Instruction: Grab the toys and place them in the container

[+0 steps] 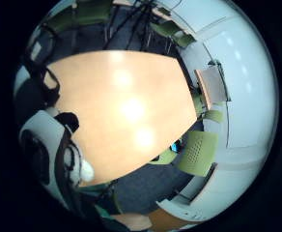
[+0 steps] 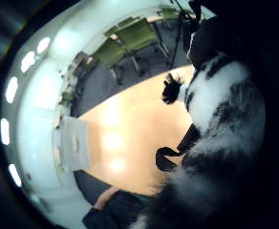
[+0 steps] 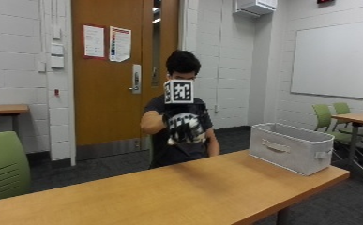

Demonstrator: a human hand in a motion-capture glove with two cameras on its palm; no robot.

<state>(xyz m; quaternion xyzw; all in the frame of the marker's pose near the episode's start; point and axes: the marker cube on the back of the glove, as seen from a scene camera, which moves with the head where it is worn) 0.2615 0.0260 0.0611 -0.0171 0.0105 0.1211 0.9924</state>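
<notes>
Toy zebra, black-and-white plush, is gripped in my gloved right hand, fingers curled round it, raised well above the wooden surface. I see the grey fabric container sitting on the surface near its far end, well apart from my hands.

The gloved right hand is raised in front of the person's chest with a black-and-white plush toy in it; from outside the two dark shapes merge, so the fingers cannot be made out singly. In the thumb-side palm view the toy runs off the picture's edge and its kind cannot be told. The inside of the grey fabric container is hidden behind its near wall. The worktop is cut off at the left and bottom edges
</notes>
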